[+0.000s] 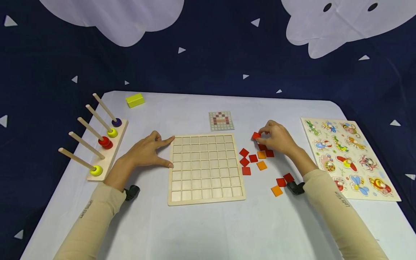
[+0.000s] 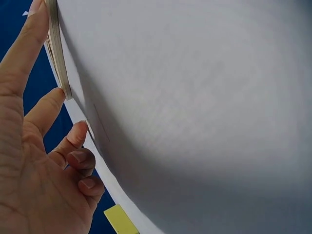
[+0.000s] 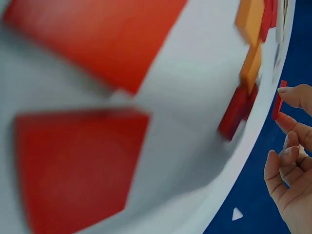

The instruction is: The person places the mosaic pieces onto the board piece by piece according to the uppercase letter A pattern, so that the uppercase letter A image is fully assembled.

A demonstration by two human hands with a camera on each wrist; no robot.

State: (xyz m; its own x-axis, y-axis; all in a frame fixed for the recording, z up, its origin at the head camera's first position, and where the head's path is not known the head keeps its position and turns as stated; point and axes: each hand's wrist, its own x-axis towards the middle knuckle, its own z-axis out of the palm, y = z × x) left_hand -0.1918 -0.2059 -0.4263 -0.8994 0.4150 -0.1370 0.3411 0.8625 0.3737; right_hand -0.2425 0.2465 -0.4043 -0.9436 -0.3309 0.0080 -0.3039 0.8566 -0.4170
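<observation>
Head: board (image 1: 206, 169) sits mid-table, every visible cell bare, so placement reads as zero, right at the start. Left hand (image 1: 144, 151) has thumb and index spread wide, tips touching the board's left edge. Right hand (image 1: 276, 139) pinches a red tile (image 1: 256, 135), right of the board and off the grid. Loose red tiles (image 1: 246, 170) and orange tiles (image 1: 261, 165) lie on the table right of the board, three of them down near the right wrist. Card (image 1: 221, 120) with a coloured grid pattern lies just past the board's far edge. Stacker (image 1: 110, 155) and puzzle (image 1: 351, 159) sit at the sides, untouched. Left wrist: two fingertips on the board's edge, other fingers curled, gripping nothing visible; yellow block (image 2: 121, 219) below. Right wrist: narrow pinch, tile between thumb and finger; nearest loose tiles blurred. Tally: none seated, one in hand, all other visible tiles off the board.
</observation>
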